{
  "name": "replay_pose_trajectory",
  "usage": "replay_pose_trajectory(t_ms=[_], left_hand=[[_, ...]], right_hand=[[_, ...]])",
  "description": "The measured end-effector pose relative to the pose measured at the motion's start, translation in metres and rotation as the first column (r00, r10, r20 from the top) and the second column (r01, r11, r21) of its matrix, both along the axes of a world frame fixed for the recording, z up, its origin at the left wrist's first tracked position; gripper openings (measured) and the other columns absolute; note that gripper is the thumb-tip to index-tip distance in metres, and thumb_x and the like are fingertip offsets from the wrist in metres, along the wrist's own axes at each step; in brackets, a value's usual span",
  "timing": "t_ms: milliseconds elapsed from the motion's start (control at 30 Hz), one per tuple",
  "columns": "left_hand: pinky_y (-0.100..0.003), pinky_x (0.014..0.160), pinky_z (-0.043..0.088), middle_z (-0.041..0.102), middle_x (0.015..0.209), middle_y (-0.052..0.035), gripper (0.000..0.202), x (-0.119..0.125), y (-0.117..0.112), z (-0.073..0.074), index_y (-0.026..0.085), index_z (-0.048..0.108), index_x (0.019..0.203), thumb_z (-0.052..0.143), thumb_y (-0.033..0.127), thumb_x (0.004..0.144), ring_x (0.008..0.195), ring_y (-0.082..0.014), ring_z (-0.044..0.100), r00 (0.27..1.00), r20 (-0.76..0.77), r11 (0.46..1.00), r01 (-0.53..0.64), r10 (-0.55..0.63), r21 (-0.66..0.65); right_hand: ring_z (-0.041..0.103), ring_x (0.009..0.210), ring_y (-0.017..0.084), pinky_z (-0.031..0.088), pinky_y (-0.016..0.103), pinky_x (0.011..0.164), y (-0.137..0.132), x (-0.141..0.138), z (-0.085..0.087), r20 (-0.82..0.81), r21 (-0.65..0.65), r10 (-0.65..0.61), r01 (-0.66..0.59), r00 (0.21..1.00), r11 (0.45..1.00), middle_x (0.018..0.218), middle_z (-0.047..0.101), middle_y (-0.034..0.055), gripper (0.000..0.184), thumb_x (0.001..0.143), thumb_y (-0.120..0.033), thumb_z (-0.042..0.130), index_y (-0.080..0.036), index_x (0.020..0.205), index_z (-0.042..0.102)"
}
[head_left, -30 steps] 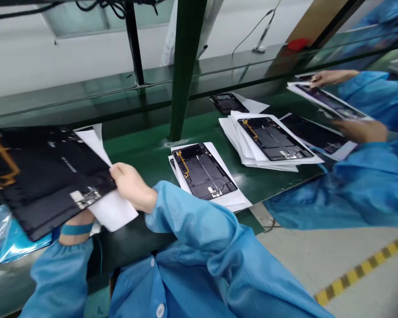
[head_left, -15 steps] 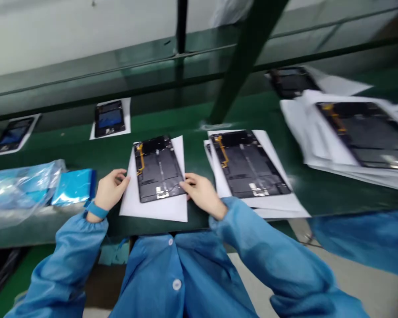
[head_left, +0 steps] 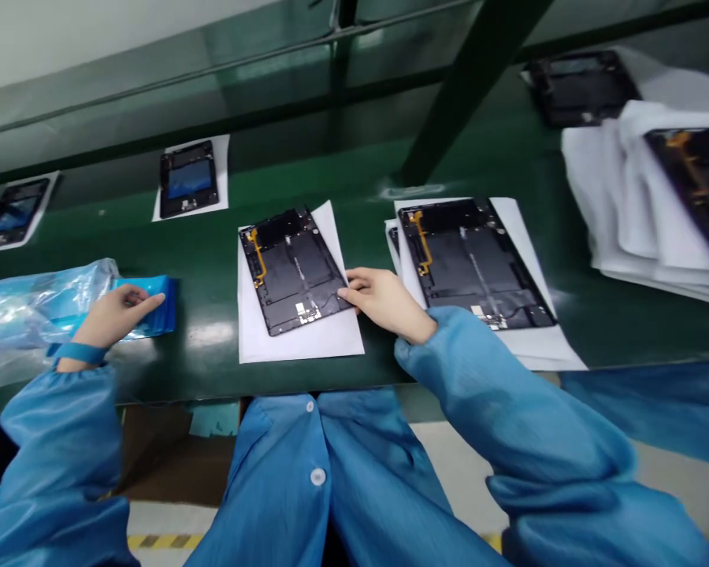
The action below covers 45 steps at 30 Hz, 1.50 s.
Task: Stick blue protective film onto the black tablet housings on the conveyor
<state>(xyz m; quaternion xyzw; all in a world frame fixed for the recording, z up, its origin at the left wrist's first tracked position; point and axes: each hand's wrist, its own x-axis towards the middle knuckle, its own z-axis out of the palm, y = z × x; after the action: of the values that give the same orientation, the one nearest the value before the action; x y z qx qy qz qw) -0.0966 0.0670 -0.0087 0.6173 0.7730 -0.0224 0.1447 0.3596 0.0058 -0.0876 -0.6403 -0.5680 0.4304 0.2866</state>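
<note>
A tablet back housing (head_left: 298, 272) with dark insides and an orange flex cable lies slightly askew on white paper (head_left: 301, 346) in front of me. My right hand (head_left: 387, 303) pinches its right edge between thumb and fingers. My left hand (head_left: 115, 313) is over a stack of shiny blue film pieces (head_left: 161, 311). Its thumb points right and stands apart from the loosely curled fingers, with nothing visible in them. Whether it touches the stack I cannot tell. Left of it lies a clear plastic bag (head_left: 35, 303) with more blue pieces inside.
Another tablet housing (head_left: 478, 264) rests on papers to the right. Farther right are a blurred paper pile (head_left: 620, 228) and another tablet part (head_left: 584, 87). Two tablets on paper (head_left: 189, 185) (head_left: 15, 213) lie along the back left. A green post (head_left: 466, 94) rises from the green bench.
My left hand has left the paper's left side and moved left to the blue film stack. My right hand stays at the housing's right edge. The view has shifted somewhat.
</note>
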Motion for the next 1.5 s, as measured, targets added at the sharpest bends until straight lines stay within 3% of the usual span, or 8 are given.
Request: replay_pose_trajectory(t_ms=[233, 467, 633, 833, 1033, 1167, 1367, 1500], left_hand=[[-0.027, 0.070, 0.045, 0.067, 0.069, 0.0013, 0.044, -0.010, 0.006, 0.005, 0.022, 0.068, 0.090, 0.056, 0.062, 0.075, 0.074, -0.0203, 0.065, 0.996, 0.094, 0.999, 0.006, -0.002, -0.037], [-0.027, 0.062, 0.036, 0.058, 0.061, 0.0049, 0.029, -0.006, -0.010, 0.016, 0.025, 0.065, 0.075, 0.057, 0.053, 0.078, 0.062, -0.0156, 0.053, 0.997, 0.074, 0.984, -0.039, 0.026, 0.174], [-0.026, 0.066, 0.037, 0.057, 0.064, 0.0040, 0.017, 0.030, -0.048, 0.047, 0.021, 0.066, 0.077, 0.065, 0.038, 0.076, 0.066, -0.0139, 0.056, 0.996, 0.019, 0.836, -0.084, 0.088, 0.543], [-0.026, 0.061, 0.044, 0.066, 0.065, 0.0013, 0.033, 0.078, -0.065, 0.053, 0.018, 0.068, 0.073, 0.067, 0.050, 0.078, 0.062, -0.0131, 0.059, 0.920, 0.352, 0.925, 0.030, -0.174, 0.380], [-0.023, 0.054, 0.044, 0.063, 0.061, 0.0002, 0.029, 0.081, -0.068, 0.045, 0.017, 0.066, 0.071, 0.067, 0.044, 0.080, 0.056, -0.0122, 0.056, 0.785, 0.572, 0.963, 0.115, -0.237, 0.242], [-0.023, 0.056, 0.044, 0.062, 0.064, 0.0000, 0.028, 0.079, -0.068, 0.041, 0.016, 0.065, 0.072, 0.066, 0.042, 0.082, 0.059, -0.0111, 0.054, 0.746, 0.613, 0.960, 0.129, -0.260, 0.249], [-0.025, 0.056, 0.038, 0.054, 0.063, 0.0016, 0.026, 0.039, -0.065, 0.049, 0.019, 0.060, 0.070, 0.067, 0.041, 0.081, 0.058, -0.0108, 0.045, 0.837, 0.501, 0.931, 0.026, -0.219, 0.363], [-0.025, 0.052, 0.030, 0.048, 0.058, 0.0030, 0.025, 0.018, -0.074, 0.057, 0.020, 0.057, 0.068, 0.066, 0.039, 0.081, 0.054, -0.0098, 0.038, 0.882, 0.444, 0.885, -0.073, -0.158, 0.461]], right_hand=[[0.070, 0.082, 0.021, 0.052, 0.034, 0.086, 0.001, -0.006, 0.018, 0.282, 0.101, -0.031, 0.003, 0.959, 0.995, 0.092, 0.076, 0.0076, 0.037, 0.090, -0.028, 0.066, -0.013, 0.124, 0.069], [0.059, 0.113, 0.035, 0.047, 0.048, 0.097, -0.016, -0.026, 0.042, 0.541, 0.303, -0.161, -0.014, 0.825, 0.953, 0.116, 0.070, 0.0192, 0.033, 0.092, -0.028, 0.061, -0.012, 0.119, 0.070], [0.066, 0.102, 0.021, 0.051, 0.036, 0.097, -0.020, -0.100, 0.056, 0.074, 0.425, 0.125, -0.144, 0.989, 0.894, 0.109, 0.073, 0.0072, 0.025, 0.093, -0.029, 0.064, -0.018, 0.115, 0.071], [0.068, 0.088, 0.017, 0.056, 0.033, 0.082, -0.009, -0.207, 0.052, -0.504, 0.222, 0.376, -0.305, 0.777, 0.926, 0.122, 0.070, 0.0093, 0.066, 0.076, -0.049, 0.081, -0.016, 0.130, 0.062], [0.061, 0.079, 0.017, 0.052, 0.032, 0.075, 0.000, -0.221, 0.042, -0.541, 0.262, 0.382, -0.281, 0.749, 0.923, 0.086, 0.070, 0.0005, 0.040, 0.077, -0.052, 0.078, -0.018, 0.097, 0.070], [0.062, 0.081, 0.016, 0.053, 0.031, 0.077, -0.001, -0.219, 0.031, -0.641, 0.266, 0.423, -0.332, 0.640, 0.905, 0.089, 0.070, 0.0014, 0.043, 0.085, -0.058, 0.068, -0.018, 0.098, 0.071], [0.058, 0.073, 0.019, 0.049, 0.033, 0.074, 0.015, -0.215, 0.008, -0.232, 0.181, 0.202, -0.162, 0.952, 0.970, 0.069, 0.058, 0.0041, 0.046, 0.102, -0.045, 0.040, -0.018, 0.072, 0.061], [0.059, 0.107, 0.031, 0.044, 0.048, 0.100, 0.016, -0.218, 0.018, -0.057, 0.223, 0.126, -0.110, 0.990, 0.968, 0.108, 0.066, 0.0193, 0.034, 0.100, -0.030, 0.043, -0.009, 0.111, 0.068]])
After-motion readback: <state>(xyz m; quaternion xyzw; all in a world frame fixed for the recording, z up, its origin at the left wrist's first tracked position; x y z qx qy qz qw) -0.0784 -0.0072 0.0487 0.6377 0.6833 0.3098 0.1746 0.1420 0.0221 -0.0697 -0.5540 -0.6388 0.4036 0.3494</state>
